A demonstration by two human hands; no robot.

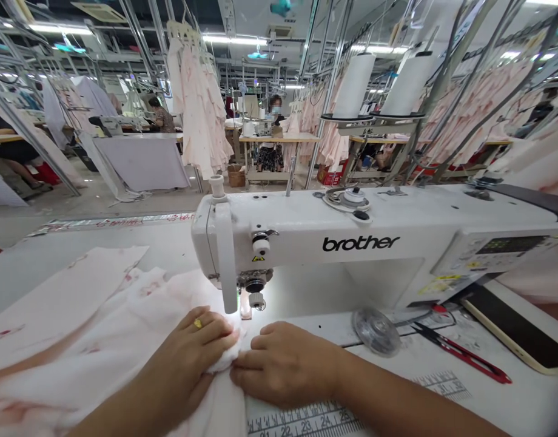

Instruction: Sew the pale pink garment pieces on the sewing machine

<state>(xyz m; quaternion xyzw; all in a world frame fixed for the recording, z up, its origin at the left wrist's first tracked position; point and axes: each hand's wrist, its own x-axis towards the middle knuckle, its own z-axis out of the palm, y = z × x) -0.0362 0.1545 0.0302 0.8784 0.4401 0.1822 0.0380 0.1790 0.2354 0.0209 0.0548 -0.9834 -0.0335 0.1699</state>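
A white sewing machine [301,233] marked "brother" stands before me, its lamp lighting the needle area. Pale pink fabric with a faint reddish print [124,321] spreads from the left up to the needle. My left hand [201,349], with a gold ring, is closed on a bunched fold of this fabric just in front of the presser foot. Close beside it, my right hand [283,364] has its fingers curled in, pinching the fabric's edge at the fold. The fingertips of both hands are partly hidden, and the needle itself is concealed behind the machine's head.
Right of my hands lie a clear round plastic dish [376,331], red-handled thread snips [465,352] and a phone [520,328]. A printed ruler scale [306,419] runs along the front. Two white thread cones [354,85] rise behind the machine. Hanging garments [197,103] and seated people fill the background.
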